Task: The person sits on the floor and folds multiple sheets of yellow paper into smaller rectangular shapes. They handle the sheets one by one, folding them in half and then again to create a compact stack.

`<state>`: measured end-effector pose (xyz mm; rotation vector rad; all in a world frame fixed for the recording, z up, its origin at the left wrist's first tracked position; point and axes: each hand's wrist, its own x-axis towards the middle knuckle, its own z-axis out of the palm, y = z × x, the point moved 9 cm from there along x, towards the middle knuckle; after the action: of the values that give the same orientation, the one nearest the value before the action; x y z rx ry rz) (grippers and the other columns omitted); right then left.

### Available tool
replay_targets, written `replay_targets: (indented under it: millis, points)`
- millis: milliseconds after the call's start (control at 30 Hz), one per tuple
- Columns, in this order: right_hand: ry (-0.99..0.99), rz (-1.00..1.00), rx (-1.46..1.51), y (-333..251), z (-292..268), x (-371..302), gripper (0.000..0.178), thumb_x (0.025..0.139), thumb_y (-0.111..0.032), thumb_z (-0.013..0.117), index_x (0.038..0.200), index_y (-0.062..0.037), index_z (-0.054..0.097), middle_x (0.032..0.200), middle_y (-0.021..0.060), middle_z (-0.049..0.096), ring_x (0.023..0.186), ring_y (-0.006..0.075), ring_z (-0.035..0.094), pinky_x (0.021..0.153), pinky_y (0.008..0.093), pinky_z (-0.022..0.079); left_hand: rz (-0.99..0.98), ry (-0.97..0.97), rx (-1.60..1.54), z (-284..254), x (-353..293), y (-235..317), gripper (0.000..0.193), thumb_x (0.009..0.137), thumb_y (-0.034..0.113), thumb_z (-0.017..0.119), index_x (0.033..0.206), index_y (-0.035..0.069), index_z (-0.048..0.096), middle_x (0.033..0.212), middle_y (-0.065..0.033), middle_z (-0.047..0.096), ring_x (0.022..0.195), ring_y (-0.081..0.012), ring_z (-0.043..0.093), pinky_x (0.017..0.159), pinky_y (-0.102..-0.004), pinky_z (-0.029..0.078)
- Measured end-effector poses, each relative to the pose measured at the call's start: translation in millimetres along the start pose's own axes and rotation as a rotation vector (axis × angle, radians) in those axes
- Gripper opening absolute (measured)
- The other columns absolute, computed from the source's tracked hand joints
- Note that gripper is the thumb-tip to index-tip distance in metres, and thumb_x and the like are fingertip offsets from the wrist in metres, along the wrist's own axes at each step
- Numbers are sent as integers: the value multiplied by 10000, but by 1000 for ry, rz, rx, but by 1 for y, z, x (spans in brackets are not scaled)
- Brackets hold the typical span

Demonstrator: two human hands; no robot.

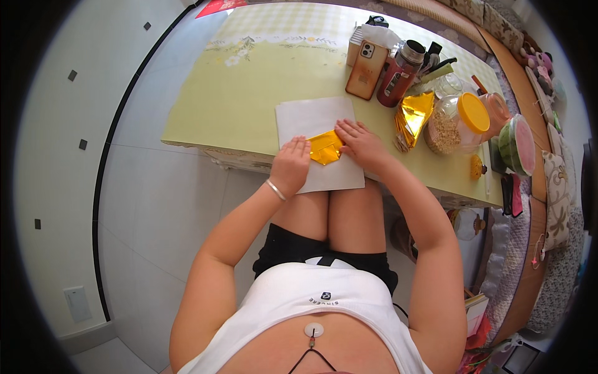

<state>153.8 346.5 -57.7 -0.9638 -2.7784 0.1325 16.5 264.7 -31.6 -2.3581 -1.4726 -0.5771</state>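
Observation:
A folded piece of shiny gold foil paper (325,149) lies on a white sheet of paper (311,115) at the table's near edge. The foil has a pointed near end and crease lines across its middle. My left hand (291,164) rests at its left edge, fingers flat and close together, thumb hidden. At the foil's right edge lies my right hand (362,144), its fingers stretched out over the corner and pressing down on it. Neither hand is seen wrapped round anything.
Right of the white sheet stand a stack of gold foil pieces (414,118), a jar with a yellow lid (445,128), a phone (366,70) and a dark red flask (398,78). A cut watermelon (514,146) sits farther right. The pale green tablecloth (218,103) stretches left.

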Motion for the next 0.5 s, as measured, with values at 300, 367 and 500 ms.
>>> replay_targets:
  millis: [300,367,500]
  points:
    - [-16,55,129,7,-17,-9,526,976,-264,527,1461,-76,445,1565,76,378,1462,242,310,1213,424,226,-55,47,-56,-17,1,-12,241,818,53,550,1005,-49,663,1000,-190,677,962,-332,642,862,-423,518]
    - [17,52,170,7,-27,-9,514,944,-217,559,1432,-73,484,1538,85,420,1443,256,348,1207,431,242,-141,-17,-101,-15,8,-21,189,796,31,586,953,-31,670,924,-161,671,912,-326,638,833,-420,518]
    - [244,92,291,10,-36,-4,386,874,-109,612,1255,-47,614,1367,106,583,1317,291,497,1118,436,372,-338,148,-412,-16,6,-57,162,772,13,620,916,14,695,856,-143,670,886,-322,632,804,-422,519]
